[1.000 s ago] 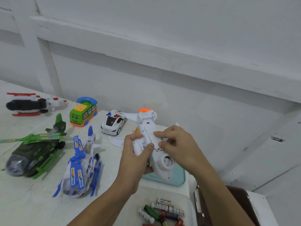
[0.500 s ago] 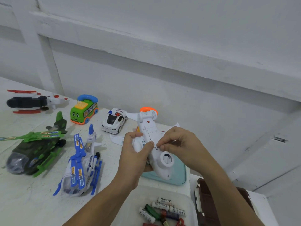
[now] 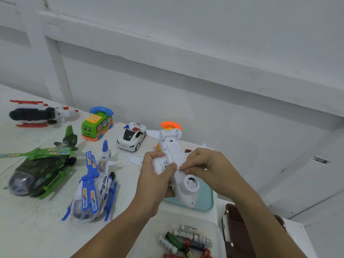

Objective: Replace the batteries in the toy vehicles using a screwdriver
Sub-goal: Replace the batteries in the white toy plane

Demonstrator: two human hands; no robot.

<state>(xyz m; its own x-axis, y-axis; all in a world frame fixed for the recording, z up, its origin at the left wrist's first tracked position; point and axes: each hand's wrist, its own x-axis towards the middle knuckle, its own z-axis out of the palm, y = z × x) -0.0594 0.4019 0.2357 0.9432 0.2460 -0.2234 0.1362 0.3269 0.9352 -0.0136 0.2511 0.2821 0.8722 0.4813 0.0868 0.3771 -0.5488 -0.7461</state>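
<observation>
The left hand (image 3: 154,175) grips the probably light, thin-winged toy plane (image 3: 172,151) by its sturdier body, while the right hand (image 3: 202,164) fingers (image 3: 188,167) pinch a small screw (image 3: 180,170) against it.

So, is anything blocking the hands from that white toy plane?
Nothing visible. The left hand grips the upturned white plastic toy plane, and the right hand pinches a tiny grey piece at its belly.

Reads "POLICE", upside down, on the roof of the white toy car (image 3: 132,135), centre of frame. Reads "Heybright", beside CE marks, on the white batteries (image 3: 189,234), lower right. Stickers on the blue helicopter (image 3: 93,183) too blurred.
</observation>
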